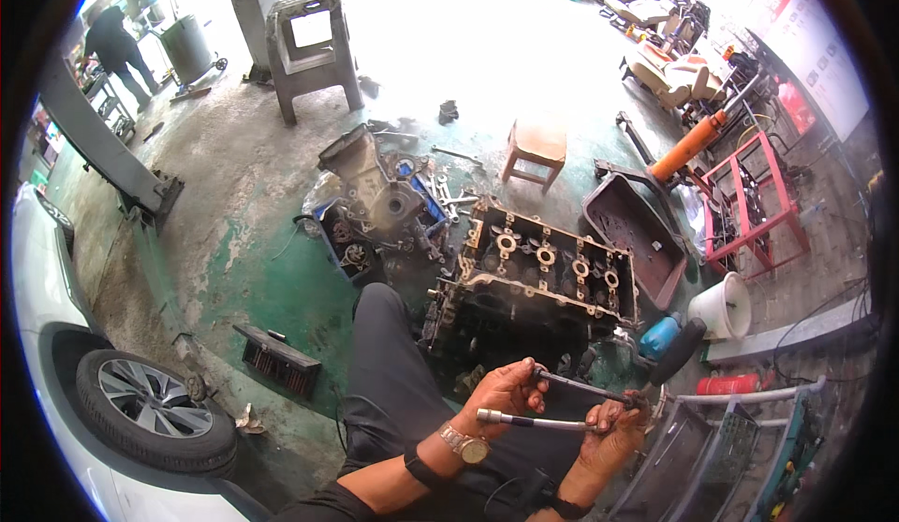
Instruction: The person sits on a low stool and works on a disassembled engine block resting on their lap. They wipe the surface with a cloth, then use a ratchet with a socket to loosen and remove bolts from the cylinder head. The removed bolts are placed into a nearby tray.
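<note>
My left hand (510, 396), with a watch on its wrist, has its fingers closed around the near end of a dark metal rod (585, 387). That rod slopes to my right hand (613, 433), which is closed at its far end. My right hand also holds a silver extension bar (529, 422) with a socket-like tip pointing left. A thick black handle (679, 353) rises just beyond my right hand; whether it joins the rod I cannot tell. Ahead of both hands sits an engine block (478, 283), its open top showing a row of round rings.
A dirty engine cover (379, 180) rests by a blue tray of parts, near loose wrenches (449, 190). Around stand a small stool (536, 152), a drip tray (637, 236), a white bucket (721, 307), a tool cart (721, 438) and a car wheel (154, 410). A person (117, 49) stands far left.
</note>
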Demonstrator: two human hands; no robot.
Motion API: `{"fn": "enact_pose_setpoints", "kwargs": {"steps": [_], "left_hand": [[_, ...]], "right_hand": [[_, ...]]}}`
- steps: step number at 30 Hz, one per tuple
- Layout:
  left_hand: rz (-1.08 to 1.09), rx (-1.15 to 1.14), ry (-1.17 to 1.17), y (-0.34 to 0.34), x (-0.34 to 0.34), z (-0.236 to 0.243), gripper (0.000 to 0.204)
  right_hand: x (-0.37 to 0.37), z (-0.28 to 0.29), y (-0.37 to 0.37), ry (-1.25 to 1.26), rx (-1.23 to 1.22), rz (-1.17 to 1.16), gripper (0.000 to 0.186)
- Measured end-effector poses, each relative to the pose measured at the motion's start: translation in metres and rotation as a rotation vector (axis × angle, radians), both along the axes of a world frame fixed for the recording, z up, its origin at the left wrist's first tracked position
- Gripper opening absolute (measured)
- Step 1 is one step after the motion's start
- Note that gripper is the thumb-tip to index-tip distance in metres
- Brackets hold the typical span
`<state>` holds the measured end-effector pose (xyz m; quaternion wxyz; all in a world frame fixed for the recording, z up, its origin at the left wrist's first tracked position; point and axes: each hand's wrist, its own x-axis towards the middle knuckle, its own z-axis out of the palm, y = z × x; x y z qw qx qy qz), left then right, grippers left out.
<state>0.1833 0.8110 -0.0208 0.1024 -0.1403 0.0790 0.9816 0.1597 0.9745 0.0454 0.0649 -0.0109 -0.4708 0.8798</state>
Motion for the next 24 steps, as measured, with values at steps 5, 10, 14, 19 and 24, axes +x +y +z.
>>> {"fn": "enact_pose_setpoints", "kwargs": {"steps": [5,10,14,19,24], "left_hand": [[-0.052,0.006,0.018,-0.002,-0.002,-0.002,0.024],[-0.142,-0.039,0.026,-0.005,-0.001,-0.005,0.022],[-0.251,-0.135,0.030,-0.009,-0.001,-0.004,0.025],[-0.254,-0.112,0.043,-0.016,0.003,0.011,0.030],[-0.253,-0.134,0.094,-0.021,0.007,0.027,0.036]], "right_hand": [[-0.001,-0.007,0.007,0.007,-0.065,0.039,0.038],[-0.002,-0.012,0.019,0.036,-0.130,0.079,0.039],[-0.002,-0.012,0.026,0.005,-0.226,0.072,0.037],[-0.001,-0.012,0.035,0.039,-0.209,0.082,0.038],[0.003,-0.011,0.041,0.039,-0.258,0.080,0.035]]}}
